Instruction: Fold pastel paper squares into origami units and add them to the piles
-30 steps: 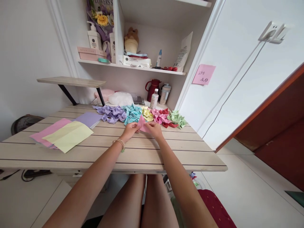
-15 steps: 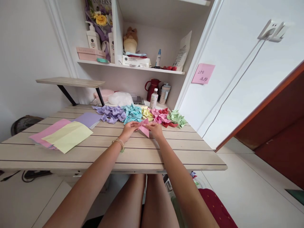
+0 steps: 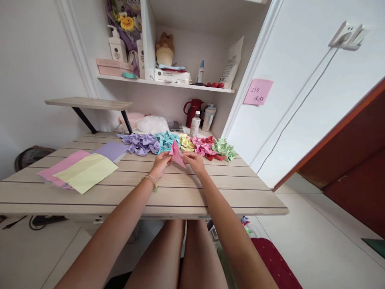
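Observation:
A folded pink origami paper (image 3: 178, 155) is held up over the table between my two hands. My left hand (image 3: 162, 163) pinches it from the left, and my right hand (image 3: 195, 161) grips its right side with fingers closed. Its pointed ends stick up and down toward me. Just behind lie finished-looking origami pieces in heaps by colour: purple (image 3: 140, 143), blue (image 3: 167, 141), yellow (image 3: 185, 142), pink and red (image 3: 203, 147), and green (image 3: 224, 150).
Flat paper sheets, yellow (image 3: 87, 172), pink (image 3: 64, 166) and purple (image 3: 111, 151), lie at the table's left. A small raised stand (image 3: 88, 103) is at the back left. A bottle (image 3: 195, 125), a red jug (image 3: 193, 112) and a tumbler (image 3: 208, 118) stand behind the heaps.
The pink paper has been turned and lifted, so its point now rises higher and its lower tip sits further up. Both hands stay close together around it.

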### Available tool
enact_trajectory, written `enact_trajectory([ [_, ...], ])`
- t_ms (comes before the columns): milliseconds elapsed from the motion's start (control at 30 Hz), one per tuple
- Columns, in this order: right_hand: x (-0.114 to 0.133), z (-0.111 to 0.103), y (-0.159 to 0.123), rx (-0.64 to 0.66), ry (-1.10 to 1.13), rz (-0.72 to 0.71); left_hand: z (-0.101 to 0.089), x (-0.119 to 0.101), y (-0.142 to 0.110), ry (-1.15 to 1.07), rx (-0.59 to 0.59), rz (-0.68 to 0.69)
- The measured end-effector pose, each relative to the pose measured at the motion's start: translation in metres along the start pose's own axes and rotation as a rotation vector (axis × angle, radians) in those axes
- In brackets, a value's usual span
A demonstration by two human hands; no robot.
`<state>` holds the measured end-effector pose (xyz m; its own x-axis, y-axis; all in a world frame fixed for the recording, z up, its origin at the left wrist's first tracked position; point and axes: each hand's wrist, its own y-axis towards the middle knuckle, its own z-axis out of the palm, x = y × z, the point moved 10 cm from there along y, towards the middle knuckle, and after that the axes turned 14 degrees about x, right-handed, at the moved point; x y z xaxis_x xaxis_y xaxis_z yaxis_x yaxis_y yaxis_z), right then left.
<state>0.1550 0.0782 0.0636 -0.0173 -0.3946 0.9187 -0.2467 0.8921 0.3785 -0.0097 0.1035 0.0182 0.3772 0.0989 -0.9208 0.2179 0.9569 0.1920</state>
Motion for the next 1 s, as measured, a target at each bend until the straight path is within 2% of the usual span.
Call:
enact_trajectory([
  [133, 0.010, 0.006, -0.001, 0.030, -0.039, -0.051, -0.001, 0.003, 0.001, 0.001, -0.007, -0.023],
  [233, 0.009, 0.007, 0.000, 0.040, -0.064, -0.046, -0.003, 0.003, 0.001, -0.003, -0.025, -0.023],
  [333, -0.004, 0.000, 0.001, -0.014, -0.091, 0.035, -0.001, 0.000, -0.002, -0.016, -0.020, -0.014],
  [467, -0.014, -0.013, -0.002, -0.113, -0.139, 0.104, 0.014, 0.000, -0.004, 0.015, 0.089, -0.039],
  [533, -0.012, -0.016, -0.004, -0.140, -0.203, 0.099, 0.018, 0.001, -0.004, 0.059, 0.115, -0.039],
  [733, -0.001, -0.014, -0.006, -0.138, -0.297, 0.058, 0.013, 0.000, 0.001, 0.206, 0.070, -0.001],
  [867, 0.006, -0.018, -0.007, -0.199, -0.317, 0.023, 0.013, -0.001, 0.002, 0.213, 0.077, 0.008],
  [1000, 0.004, -0.019, -0.008, -0.205, -0.287, 0.030, 0.018, 0.003, 0.000, 0.174, 0.099, -0.024],
])
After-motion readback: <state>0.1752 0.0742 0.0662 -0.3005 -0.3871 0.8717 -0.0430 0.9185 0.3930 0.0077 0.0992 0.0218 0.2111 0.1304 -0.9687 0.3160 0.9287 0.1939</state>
